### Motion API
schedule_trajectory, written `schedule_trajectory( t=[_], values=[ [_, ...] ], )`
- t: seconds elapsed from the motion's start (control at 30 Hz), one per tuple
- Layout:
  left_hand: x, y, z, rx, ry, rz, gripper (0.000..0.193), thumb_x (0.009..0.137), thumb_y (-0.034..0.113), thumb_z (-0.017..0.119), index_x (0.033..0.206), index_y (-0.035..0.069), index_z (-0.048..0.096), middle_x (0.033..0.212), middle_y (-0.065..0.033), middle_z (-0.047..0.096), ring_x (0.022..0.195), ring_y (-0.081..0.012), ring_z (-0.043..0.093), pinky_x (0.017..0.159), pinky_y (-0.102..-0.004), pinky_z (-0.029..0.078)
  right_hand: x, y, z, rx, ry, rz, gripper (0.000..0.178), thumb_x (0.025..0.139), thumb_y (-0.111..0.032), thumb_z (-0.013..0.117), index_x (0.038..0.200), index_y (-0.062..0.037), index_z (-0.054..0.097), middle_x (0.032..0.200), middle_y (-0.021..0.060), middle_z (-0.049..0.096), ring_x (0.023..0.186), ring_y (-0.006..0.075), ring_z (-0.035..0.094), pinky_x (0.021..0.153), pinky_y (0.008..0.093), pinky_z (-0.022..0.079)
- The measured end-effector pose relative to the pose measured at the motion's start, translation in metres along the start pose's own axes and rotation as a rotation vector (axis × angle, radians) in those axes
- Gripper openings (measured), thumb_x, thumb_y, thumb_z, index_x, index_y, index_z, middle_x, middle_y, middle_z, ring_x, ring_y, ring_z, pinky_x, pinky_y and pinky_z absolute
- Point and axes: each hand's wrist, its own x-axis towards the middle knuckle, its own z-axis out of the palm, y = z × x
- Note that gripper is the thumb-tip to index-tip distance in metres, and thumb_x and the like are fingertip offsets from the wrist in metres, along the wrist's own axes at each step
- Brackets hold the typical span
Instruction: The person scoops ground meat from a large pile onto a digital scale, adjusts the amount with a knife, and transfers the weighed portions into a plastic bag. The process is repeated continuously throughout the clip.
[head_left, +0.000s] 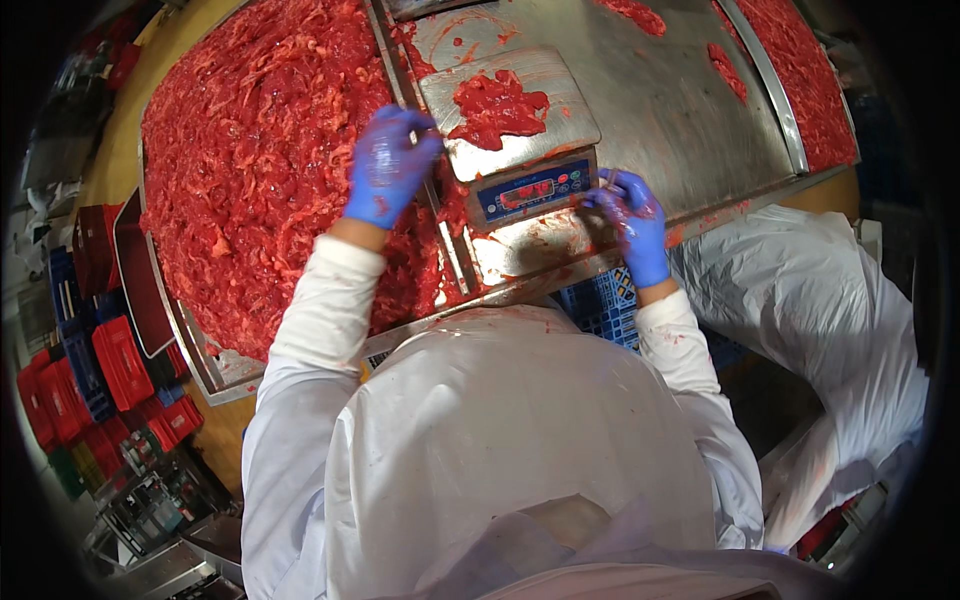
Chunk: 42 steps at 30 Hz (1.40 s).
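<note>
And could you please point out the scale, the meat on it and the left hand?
Scale (570,112): head view, bare right side of its weighing plate.
Meat on the scale (497,108): head view, near its middle.
Left hand (387,160): head view, gloved back.

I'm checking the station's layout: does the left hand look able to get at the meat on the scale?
Likely yes: the left hand is beside the scale, and nothing visible covers the meat on top.

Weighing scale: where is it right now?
In the head view, the scale sits on the metal table above centre, between the left hand and right hand, red meat on top.
</note>
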Motion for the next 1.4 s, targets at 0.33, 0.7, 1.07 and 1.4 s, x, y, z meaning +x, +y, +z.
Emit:
schedule_trajectory(
  t=[0.33, 0.7, 1.07, 1.4],
  values=[
    [-0.037, -0.042, 0.009, 0.049, -0.104, -0.114, 0.008, 0.083, 0.010, 0.068, 0.089, 0.007, 0.066, 0.095, -0.0150, 0.065, 0.092, -0.0343, 0.066, 0.080, -0.0450, 0.054, 0.024, 0.027, 0.002, 0.156, -0.466, 0.356, 0.021, 0.098, -0.012, 0.073, 0.114, 0.0004, 0.068, 0.104, 0.0077, 0.072, 0.093, 0.0162, 0.070, 0.086, 0.0326, 0.057],
    [0.032, -0.036, 0.020, 0.176, 0.373, -0.210, 0.074, 0.082, 0.022, 0.073, 0.151, 0.006, 0.050, 0.156, -0.0318, 0.041, 0.147, -0.0449, 0.040, 0.125, -0.0457, 0.031, 0.079, -0.016, -0.021, -0.068, -0.445, 0.166, 0.020, 0.093, -0.003, 0.075, 0.110, -0.0026, 0.066, 0.099, 0.0033, 0.069, 0.099, 0.0143, 0.068, 0.089, 0.0303, 0.055],
    [0.008, -0.027, 0.032, -0.671, -0.053, -0.328, 0.066, 0.086, -0.007, 0.052, 0.151, 0.001, 0.050, 0.147, -0.0167, 0.058, 0.133, -0.0286, 0.059, 0.112, -0.0377, 0.046, 0.035, -0.029, 0.104, -0.150, -0.481, -0.165, 0.034, 0.092, -0.016, 0.078, 0.121, -0.0056, 0.065, 0.109, 0.0111, 0.070, 0.102, 0.0236, 0.068, 0.094, 0.0350, 0.054],
    [-0.071, -0.109, -0.079, 0.077, 0.208, -0.450, 0.061, 0.087, 0.021, 0.077, 0.143, 0.003, 0.060, 0.137, -0.0233, 0.063, 0.126, -0.0328, 0.060, 0.110, -0.0425, 0.046, 0.206, 0.027, 0.047, -0.588, 0.231, -0.411, 0.045, 0.096, -0.028, 0.074, 0.130, -0.0028, 0.058, 0.113, 0.0179, 0.072, 0.092, 0.0343, 0.069, 0.083, 0.0432, 0.055]
  ],
)
